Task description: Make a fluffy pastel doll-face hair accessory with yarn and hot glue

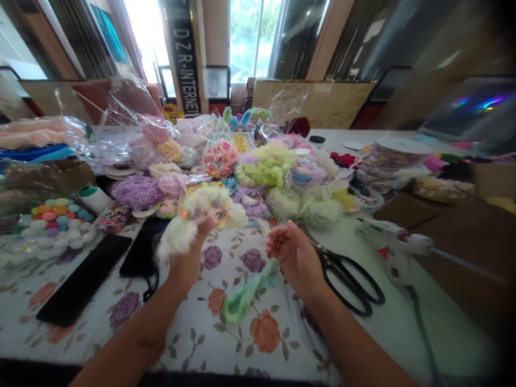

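My left hand [192,244] is closed round a doll head [215,209] with fluffy cream-white yarn hair and orange bits beside its face. Motion blurs the doll head slightly, and my hand hides part of it. To its right, my right hand [292,252] is raised with loosely curled fingers and no object visible in them. A strip of pale green fuzzy yarn [245,298] lies on the flowered cloth [193,328] below and between my hands. Black-handled scissors [350,279] lie just right of my right hand, their blades partly hidden behind it.
A glue gun [397,252] with its cord lies at the right, near a cardboard box [455,258]. Heaped yarn and trims [262,166] fill the back. On the left are a black phone [139,250], a long black slab [84,279] and bagged coloured pompoms [56,220].
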Motion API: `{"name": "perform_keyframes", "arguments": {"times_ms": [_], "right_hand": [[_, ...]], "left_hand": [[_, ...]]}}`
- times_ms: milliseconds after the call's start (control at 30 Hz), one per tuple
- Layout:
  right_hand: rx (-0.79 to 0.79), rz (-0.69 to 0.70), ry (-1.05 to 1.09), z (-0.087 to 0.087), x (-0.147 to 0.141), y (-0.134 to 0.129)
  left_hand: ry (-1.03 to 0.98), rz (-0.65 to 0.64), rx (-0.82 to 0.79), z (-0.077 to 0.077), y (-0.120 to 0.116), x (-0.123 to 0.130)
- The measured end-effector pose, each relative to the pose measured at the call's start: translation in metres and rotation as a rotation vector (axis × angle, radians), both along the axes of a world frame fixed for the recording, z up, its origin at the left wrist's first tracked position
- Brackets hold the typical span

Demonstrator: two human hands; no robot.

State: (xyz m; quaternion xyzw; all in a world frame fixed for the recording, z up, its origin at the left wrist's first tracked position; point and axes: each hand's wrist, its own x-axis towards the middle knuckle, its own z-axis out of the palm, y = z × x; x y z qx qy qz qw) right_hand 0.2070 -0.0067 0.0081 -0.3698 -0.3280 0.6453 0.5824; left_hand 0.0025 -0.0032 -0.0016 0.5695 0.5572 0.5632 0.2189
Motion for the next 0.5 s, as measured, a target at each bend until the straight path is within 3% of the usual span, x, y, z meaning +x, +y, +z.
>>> {"name": "perform_keyframes", "arguments": {"times_ms": [100, 200, 300, 400, 500], "right_hand": [[0.032, -0.108, -0.075, -0.004, -0.003, 0.001], [0.161, -0.200, -0.247, -0.006, -0.006, -0.002], [0.233, -0.128, -0.446, -0.004, -0.008, -0.006], [0.169, 0.000, -0.620, -0.001, -0.009, -0.008], [0.104, 0.005, -0.658, -0.003, -0.010, -0.008]], "left_hand": [[-0.479, -0.130, -0.199, -0.001, 0.008, 0.006], [-0.961, -0.307, -0.427, -0.001, 0.005, 0.015], [-0.961, -0.403, -0.456, 0.000, -0.004, 0.024], [-0.905, -0.458, -0.428, 0.002, -0.009, 0.027], [-0.922, -0.439, -0.412, 0.001, -0.009, 0.027]]}}
